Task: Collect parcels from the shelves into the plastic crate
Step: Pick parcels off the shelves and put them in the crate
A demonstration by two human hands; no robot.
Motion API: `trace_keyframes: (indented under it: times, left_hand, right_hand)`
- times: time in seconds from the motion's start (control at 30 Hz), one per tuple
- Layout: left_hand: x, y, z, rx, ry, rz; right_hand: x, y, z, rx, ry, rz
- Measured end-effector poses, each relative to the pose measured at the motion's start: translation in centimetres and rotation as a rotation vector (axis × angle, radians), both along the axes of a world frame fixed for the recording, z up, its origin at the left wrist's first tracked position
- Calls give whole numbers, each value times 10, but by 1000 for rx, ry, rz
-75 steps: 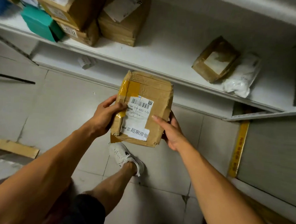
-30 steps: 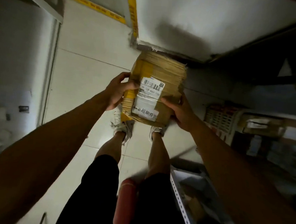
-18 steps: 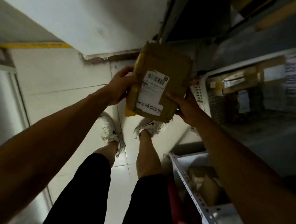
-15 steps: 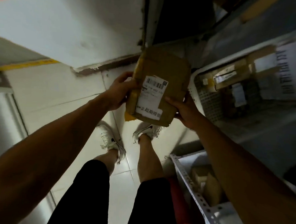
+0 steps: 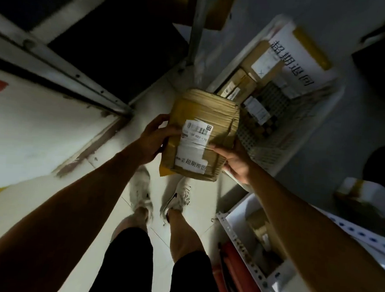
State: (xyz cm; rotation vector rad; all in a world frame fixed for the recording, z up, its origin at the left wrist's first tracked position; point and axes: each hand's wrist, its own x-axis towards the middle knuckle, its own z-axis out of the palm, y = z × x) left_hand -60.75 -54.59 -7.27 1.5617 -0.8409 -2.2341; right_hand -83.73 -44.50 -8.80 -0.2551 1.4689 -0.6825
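A person holds a taped cardboard parcel (image 5: 202, 136) in both hands above a pale tiled floor (image 5: 109, 181), looking down past it at two white sneakers (image 5: 159, 194). The left hand (image 5: 152, 141) grips the parcel's left edge, thumb curled onto the front face beside the white shipping label (image 5: 193, 149), which carries a barcode and printed characters. The right hand (image 5: 235, 160) cups the lower right corner, with its thumb lying across the front and the other fingers hidden behind the box. The parcel is tilted, its label side facing the camera, and its top edge overlaps the near corner of a white plastic crate (image 5: 303, 133) standing on the floor to the right. Inside the crate lie several other cardboard parcels (image 5: 238, 83) and a white sheet (image 5: 301, 60) with large printed characters. A white perforated metal shelf (image 5: 250, 258) stands at lower right, with dim boxes on it.
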Motion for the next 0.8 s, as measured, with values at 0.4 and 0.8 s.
trace_keyframes:
  times: [0.4,0.8]
  left_hand:
    - [-76,-95,-41,57,-70,-306]
    - [-223,-144,-47,33,-45,-671]
  right_hand:
    - [-30,-22,-38,37,-167,-409]
    - [-108,-16,-57,8,-303,-762]
